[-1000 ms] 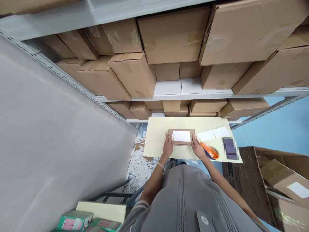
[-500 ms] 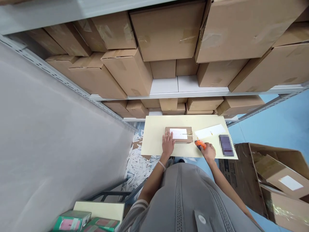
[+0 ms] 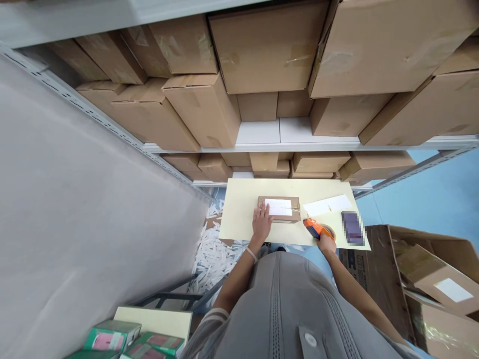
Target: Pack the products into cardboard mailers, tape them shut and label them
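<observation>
A small cardboard box (image 3: 295,202) with a white label (image 3: 280,207) on top lies on the cream tabletop (image 3: 243,192). Clear tape shows near its right end. My left hand (image 3: 262,222) rests on the box's left part, fingers stretched out and spread over the label's edge. To the right of the box, my right hand (image 3: 327,243) is closed round the rear of an orange and blue tape dispenser (image 3: 313,228), with a roll of tape in it. The dispenser sits low at the tabletop, its front end towards the box.
A white paper slip (image 3: 327,205) and a dark, blurred-out object (image 3: 352,228) lie at the tabletop's right. Shelves of cardboard boxes (image 3: 267,55) rise ahead. A large open carton (image 3: 389,264) stands at right. Shredded paper (image 3: 213,254) covers the floor at left; green boxes (image 3: 112,339) stand lower left.
My right hand has drawn back slightly towards my body, and the dispenser has turned so more of it and its tape roll show. My left hand stays on the box.
</observation>
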Motion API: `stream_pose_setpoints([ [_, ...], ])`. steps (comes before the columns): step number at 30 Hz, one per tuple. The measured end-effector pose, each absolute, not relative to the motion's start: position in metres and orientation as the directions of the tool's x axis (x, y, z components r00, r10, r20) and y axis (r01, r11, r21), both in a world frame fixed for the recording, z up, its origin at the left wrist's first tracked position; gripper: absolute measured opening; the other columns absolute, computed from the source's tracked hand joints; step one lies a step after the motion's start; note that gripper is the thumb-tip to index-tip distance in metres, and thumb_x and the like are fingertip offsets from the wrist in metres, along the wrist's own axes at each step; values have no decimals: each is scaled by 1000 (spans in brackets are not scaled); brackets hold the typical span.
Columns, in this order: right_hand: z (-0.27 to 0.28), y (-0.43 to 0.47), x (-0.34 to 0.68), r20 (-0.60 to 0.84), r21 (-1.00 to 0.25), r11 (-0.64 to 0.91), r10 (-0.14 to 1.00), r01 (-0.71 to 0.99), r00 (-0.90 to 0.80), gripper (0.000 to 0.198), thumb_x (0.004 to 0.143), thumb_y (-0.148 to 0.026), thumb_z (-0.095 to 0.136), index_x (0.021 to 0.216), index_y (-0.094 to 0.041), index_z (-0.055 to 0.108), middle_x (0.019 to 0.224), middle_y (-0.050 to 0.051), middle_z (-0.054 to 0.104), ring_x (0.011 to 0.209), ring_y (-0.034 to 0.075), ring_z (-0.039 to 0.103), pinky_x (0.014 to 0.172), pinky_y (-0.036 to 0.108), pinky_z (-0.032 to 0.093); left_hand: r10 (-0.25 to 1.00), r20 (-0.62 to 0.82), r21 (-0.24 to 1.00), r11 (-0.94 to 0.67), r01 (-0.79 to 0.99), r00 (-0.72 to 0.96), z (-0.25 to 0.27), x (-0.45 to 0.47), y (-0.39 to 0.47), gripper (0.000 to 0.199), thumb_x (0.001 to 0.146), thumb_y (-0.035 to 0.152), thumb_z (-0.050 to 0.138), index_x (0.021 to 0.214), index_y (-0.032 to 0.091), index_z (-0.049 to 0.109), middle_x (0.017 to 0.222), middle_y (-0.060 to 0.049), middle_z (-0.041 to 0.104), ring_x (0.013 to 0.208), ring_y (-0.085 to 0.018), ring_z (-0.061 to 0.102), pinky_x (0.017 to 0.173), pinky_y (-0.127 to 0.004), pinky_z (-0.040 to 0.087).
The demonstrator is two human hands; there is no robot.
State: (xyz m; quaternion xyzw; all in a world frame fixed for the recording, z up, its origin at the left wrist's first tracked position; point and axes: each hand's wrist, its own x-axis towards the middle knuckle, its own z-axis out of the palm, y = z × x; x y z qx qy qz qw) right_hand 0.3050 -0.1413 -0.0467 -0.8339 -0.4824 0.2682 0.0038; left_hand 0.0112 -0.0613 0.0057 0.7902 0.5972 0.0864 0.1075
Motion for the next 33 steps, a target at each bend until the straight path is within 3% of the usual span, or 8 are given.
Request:
stream_pose_setpoints([
  [8, 7, -134, 329, -302, -271, -447, 880, 853, 365, 48, 90, -46, 45, 121, -12, 62, 106, 18, 71, 94, 32, 68, 77, 37, 50, 953, 17, 262, -297, 918, 303, 2, 16, -59, 61, 100, 34, 33, 156, 11, 24, 162, -10, 25, 152, -21, 17, 125, -42, 21],
  [10, 32, -126, 338, -275, -361, -441, 893, 822, 358, 56, 89, -55, 44, 117, -11, 65, 92, 17, 72, 86, 32, 68, 71, 36, 49, 943, 14, 279, -322, 905, 332, 3, 18, -57, 61, 99, 28, 33, 154, 5, 24, 162, -14, 25, 151, -21, 19, 125, -40, 20],
  [13, 70, -107, 341, -178, -606, -305, 952, 735, 248, 58, 85, -65, 48, 107, -15, 69, 81, 10, 72, 78, 29, 67, 68, 32, 47, 918, 13, 352, -375, 858, 396, 6, 18, -53, 58, 96, 22, 33, 151, 1, 30, 161, -18, 25, 151, -23, 20, 125, -41, 22],
  [18, 101, -65, 304, -139, -832, -177, 984, 526, 110, 67, 79, -79, 47, 71, -15, 66, 65, 5, 63, 63, 20, 55, 57, 28, 42, 864, 17, 595, -413, 689, 504, 12, 14, -42, 60, 89, 6, 34, 147, 16, 42, 157, -7, 38, 149, -17, 27, 124, -42, 24],
  [22, 98, -37, 268, -175, -856, -160, 984, 491, 16, 74, 70, -88, 46, 55, -16, 56, 50, 1, 48, 53, 14, 41, 50, 26, 34, 945, 8, 865, -170, 472, 326, 12, 18, -35, 43, 95, 17, 39, 131, 22, 60, 142, -5, 58, 139, -17, 45, 120, -41, 31],
  [25, 91, -24, 255, -186, -844, -128, 981, 521, -60, 75, 67, -90, 46, 49, -18, 48, 46, -2, 39, 50, 11, 33, 47, 25, 28, 973, -118, 985, 89, 151, 197, 13, 23, -27, 41, 101, 38, 36, 122, 20, 67, 127, -7, 68, 130, -19, 55, 114, -38, 39],
  [29, 82, -17, 251, -206, -816, -73, 963, 574, -171, 73, 65, -90, 49, 48, -19, 43, 47, -3, 34, 51, 10, 29, 48, 25, 26, 934, -289, 916, 333, -223, 208, 15, 26, -18, 62, 100, 58, 30, 110, 13, 71, 112, -14, 74, 119, -22, 63, 108, -37, 44],
  [33, 75, -16, 249, -216, -777, -55, 959, 628, -184, 75, 64, -92, 46, 46, -20, 41, 46, -3, 33, 50, 10, 30, 47, 25, 27, 936, -309, 898, 346, -273, 170, 12, 22, -17, 53, 90, 61, 52, 100, 13, 72, 107, -13, 75, 109, -24, 67, 103, -39, 47],
])
